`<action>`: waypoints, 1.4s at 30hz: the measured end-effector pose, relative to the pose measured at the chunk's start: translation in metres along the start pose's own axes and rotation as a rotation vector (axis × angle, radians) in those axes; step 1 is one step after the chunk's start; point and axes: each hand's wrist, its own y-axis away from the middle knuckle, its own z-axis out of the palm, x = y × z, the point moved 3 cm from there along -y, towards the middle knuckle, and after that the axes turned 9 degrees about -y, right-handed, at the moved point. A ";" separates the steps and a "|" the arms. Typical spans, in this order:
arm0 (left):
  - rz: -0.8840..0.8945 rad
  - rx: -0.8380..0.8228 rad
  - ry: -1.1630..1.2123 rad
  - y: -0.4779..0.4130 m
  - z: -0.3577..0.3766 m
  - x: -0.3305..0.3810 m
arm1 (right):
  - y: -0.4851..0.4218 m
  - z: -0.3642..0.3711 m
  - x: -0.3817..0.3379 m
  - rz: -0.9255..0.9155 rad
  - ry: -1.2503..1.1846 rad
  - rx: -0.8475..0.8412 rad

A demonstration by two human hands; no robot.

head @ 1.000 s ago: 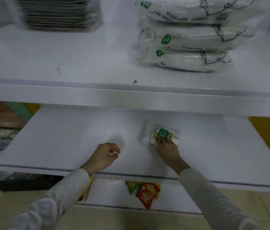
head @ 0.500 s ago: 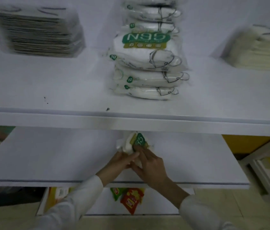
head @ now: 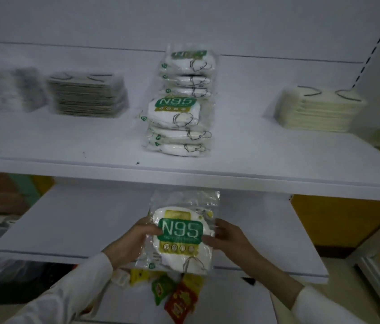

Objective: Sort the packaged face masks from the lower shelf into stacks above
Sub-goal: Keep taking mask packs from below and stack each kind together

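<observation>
The left hand (head: 131, 243) grips the left edge of a clear-wrapped N95 mask pack (head: 181, 232), thumb curled over its front. The pack is held upright in the air, in front of the lower shelf (head: 72, 220) and below the upper shelf (head: 277, 160), where a stack of N95 packs (head: 179, 106) stands. The right hand (head: 227, 236) pinches the pack's right edge, thumb on the front.

Open gap on upper shelf (head: 242, 146) between N95 stack (head: 179, 108) and cream stack (head: 320, 111)
</observation>
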 end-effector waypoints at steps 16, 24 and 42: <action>0.386 0.195 -0.326 0.068 0.022 0.201 | 0.051 0.016 -0.202 -0.422 -0.067 0.036; 0.547 0.488 -0.454 0.002 -0.015 0.281 | -0.030 0.027 -0.298 -0.558 0.153 0.388; 0.463 0.485 -0.865 -0.061 -0.048 0.261 | -0.097 0.037 -0.280 -0.340 0.746 0.434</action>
